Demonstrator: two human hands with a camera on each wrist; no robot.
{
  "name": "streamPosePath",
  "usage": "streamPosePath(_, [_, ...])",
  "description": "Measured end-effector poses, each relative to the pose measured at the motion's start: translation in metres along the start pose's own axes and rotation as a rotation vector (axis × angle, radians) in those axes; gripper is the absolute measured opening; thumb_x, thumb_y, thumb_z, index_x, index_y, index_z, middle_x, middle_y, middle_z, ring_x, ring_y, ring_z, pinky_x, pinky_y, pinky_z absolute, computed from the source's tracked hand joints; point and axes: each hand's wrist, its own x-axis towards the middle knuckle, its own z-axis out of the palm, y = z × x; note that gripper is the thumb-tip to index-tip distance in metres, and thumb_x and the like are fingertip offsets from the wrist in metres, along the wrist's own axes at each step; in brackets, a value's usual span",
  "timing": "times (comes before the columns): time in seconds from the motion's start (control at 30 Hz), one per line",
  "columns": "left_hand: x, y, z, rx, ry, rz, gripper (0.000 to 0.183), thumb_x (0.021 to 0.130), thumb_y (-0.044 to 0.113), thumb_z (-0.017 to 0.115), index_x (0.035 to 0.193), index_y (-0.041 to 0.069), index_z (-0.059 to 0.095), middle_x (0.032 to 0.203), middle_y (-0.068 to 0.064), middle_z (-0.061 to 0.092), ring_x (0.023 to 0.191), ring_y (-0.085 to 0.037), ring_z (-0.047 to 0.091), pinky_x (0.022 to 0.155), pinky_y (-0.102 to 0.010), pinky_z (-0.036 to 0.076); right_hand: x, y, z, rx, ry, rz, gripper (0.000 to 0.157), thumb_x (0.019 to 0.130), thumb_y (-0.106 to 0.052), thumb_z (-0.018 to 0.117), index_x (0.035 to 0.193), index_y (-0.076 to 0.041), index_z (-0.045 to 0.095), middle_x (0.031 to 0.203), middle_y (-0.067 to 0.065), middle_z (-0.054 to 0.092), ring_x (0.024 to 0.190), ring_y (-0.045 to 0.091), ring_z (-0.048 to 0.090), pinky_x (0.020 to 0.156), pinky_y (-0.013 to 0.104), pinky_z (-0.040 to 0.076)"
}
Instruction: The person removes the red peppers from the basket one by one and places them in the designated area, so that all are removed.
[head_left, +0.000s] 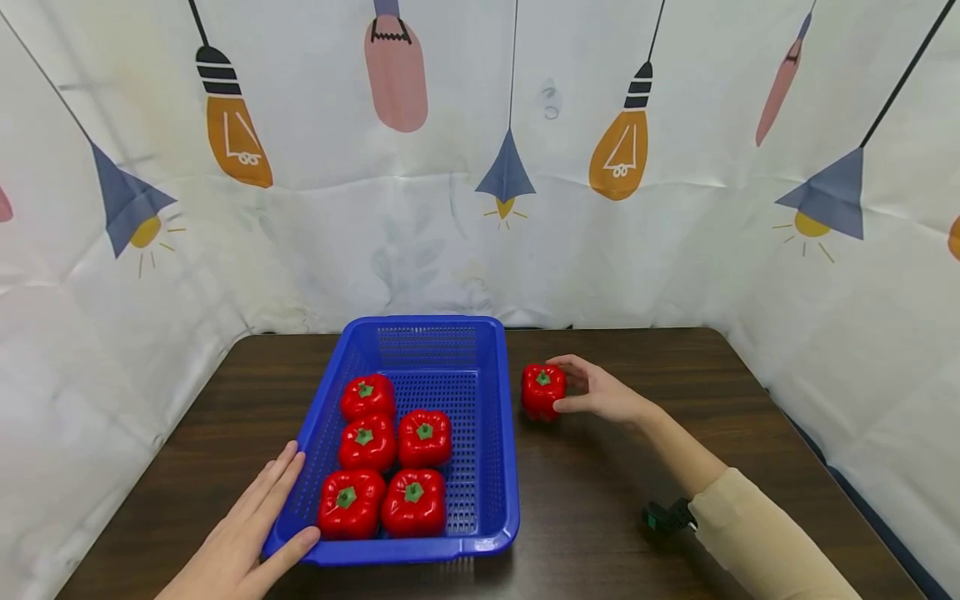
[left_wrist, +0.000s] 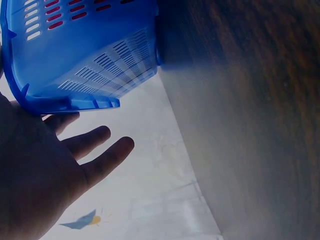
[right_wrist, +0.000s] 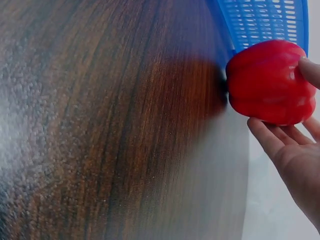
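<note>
One glossy red pepper [head_left: 538, 396] with a short green stem is facing stem-up just to the right of the blue basket [head_left: 465, 425], and the right hand [head_left: 600, 396] is holding it between the thumb and the fingers. The basket, which is rectangular with perforated walls and bottom, is lying flat on the table [head_left: 600, 500], while the left hand [head_left: 240, 537] is touching its near left corner. Inside, five similar peppers [head_left: 366, 450] are sitting close together toward the left and near sides, three in the left row and two in the right, all showing their stems upward.
</note>
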Motion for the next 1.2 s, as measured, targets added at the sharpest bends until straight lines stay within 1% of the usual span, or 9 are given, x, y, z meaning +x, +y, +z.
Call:
streamPosePath(0.23, [0.000, 0.002, -0.001, 0.000, -0.023, -0.029, 0.089, 0.093, 0.037, 0.074, 0.165, 0.020, 0.024, 0.167, -0.006, 0.026, 0.152, -0.029, 0.023, 0.103, -0.003, 0.001, -0.003, 0.000, -0.001, -0.013, 0.005, -0.005, 0.075, 0.093, -0.019, 0.076, 0.156, -0.007, 0.037, 0.156, 0.014, 0.042, 0.145, 0.042, 0.035, 0.113, 0.059, 0.034])
streamPosePath(0.37, [0.000, 0.002, -0.001, 0.006, -0.022, -0.029, 0.089, 0.093, 0.038, 0.074, 0.165, 0.021, 0.024, 0.167, -0.006, 0.026, 0.152, -0.025, 0.022, 0.102, -0.002, 0.003, -0.004, -0.001, -0.001, -0.009, 0.002, -0.011, 0.075, 0.092, -0.018, 0.077, 0.156, -0.009, 0.038, 0.157, 0.014, 0.042, 0.144, 0.040, 0.037, 0.111, 0.057, 0.038])
streamPosePath(0.57, [0.000, 0.001, -0.001, 0.000, -0.021, -0.037, 0.090, 0.093, 0.037, 0.075, 0.165, 0.021, 0.024, 0.167, -0.006, 0.026, 0.150, -0.030, 0.025, 0.101, -0.001, 0.003, -0.004, -0.001, -0.004, 0.016, -0.019, -0.014, 0.076, 0.092, -0.016, 0.078, 0.155, -0.009, 0.038, 0.157, 0.016, 0.041, 0.143, 0.040, 0.039, 0.106, 0.050, 0.047])
streamPosePath(0.8, [0.000, 0.002, -0.001, -0.002, -0.016, -0.032, 0.090, 0.092, 0.037, 0.075, 0.165, 0.020, 0.025, 0.167, -0.007, 0.027, 0.152, -0.023, 0.023, 0.101, 0.000, 0.004, -0.003, -0.004, -0.009, 0.030, -0.048, -0.039, 0.077, 0.091, -0.011, 0.078, 0.155, -0.008, 0.036, 0.160, 0.022, 0.035, 0.144, 0.040, 0.037, 0.106, 0.046, 0.047])
streamPosePath(0.87, [0.000, 0.002, -0.001, -0.004, -0.025, -0.043, 0.089, 0.093, 0.037, 0.074, 0.165, 0.021, 0.025, 0.167, -0.007, 0.026, 0.151, -0.025, 0.024, 0.104, -0.004, 0.003, -0.004, -0.007, -0.011, 0.019, -0.047, -0.055, 0.076, 0.091, -0.011, 0.078, 0.155, -0.008, 0.037, 0.160, 0.022, 0.035, 0.145, 0.039, 0.037, 0.107, 0.047, 0.045])
streamPosePath(0.97, [0.001, 0.002, -0.002, -0.008, -0.042, -0.064, 0.088, 0.094, 0.039, 0.073, 0.165, 0.022, 0.024, 0.167, -0.006, 0.025, 0.150, -0.030, 0.026, 0.111, -0.021, 0.009, -0.005, -0.011, -0.013, 0.009, -0.038, -0.087, 0.075, 0.091, -0.010, 0.078, 0.155, -0.008, 0.037, 0.159, 0.021, 0.037, 0.145, 0.039, 0.037, 0.109, 0.050, 0.042])
streamPosePath(1.03, [0.001, 0.002, -0.002, -0.009, -0.044, -0.066, 0.088, 0.094, 0.039, 0.073, 0.165, 0.022, 0.024, 0.167, -0.006, 0.026, 0.150, -0.030, 0.026, 0.110, -0.022, 0.011, -0.006, -0.016, -0.014, 0.001, -0.025, -0.110, 0.075, 0.091, -0.009, 0.078, 0.155, -0.008, 0.038, 0.158, 0.019, 0.039, 0.145, 0.038, 0.037, 0.110, 0.052, 0.040])
streamPosePath(1.13, [0.001, 0.002, -0.002, -0.005, -0.032, -0.050, 0.089, 0.093, 0.038, 0.074, 0.165, 0.021, 0.025, 0.166, -0.007, 0.027, 0.151, -0.027, 0.025, 0.110, -0.012, 0.010, -0.006, -0.024, -0.016, 0.002, -0.007, -0.143, 0.074, 0.091, -0.008, 0.078, 0.154, -0.009, 0.040, 0.157, 0.016, 0.043, 0.145, 0.038, 0.037, 0.111, 0.054, 0.039])
streamPosePath(1.2, [0.000, 0.002, -0.002, -0.002, -0.024, -0.039, 0.089, 0.093, 0.037, 0.075, 0.165, 0.021, 0.026, 0.166, -0.007, 0.028, 0.151, -0.025, 0.024, 0.101, 0.000, 0.006, -0.006, -0.030, -0.016, -0.004, -0.001, -0.164, 0.073, 0.091, -0.008, 0.079, 0.154, -0.009, 0.041, 0.156, 0.014, 0.044, 0.145, 0.037, 0.037, 0.111, 0.053, 0.039])
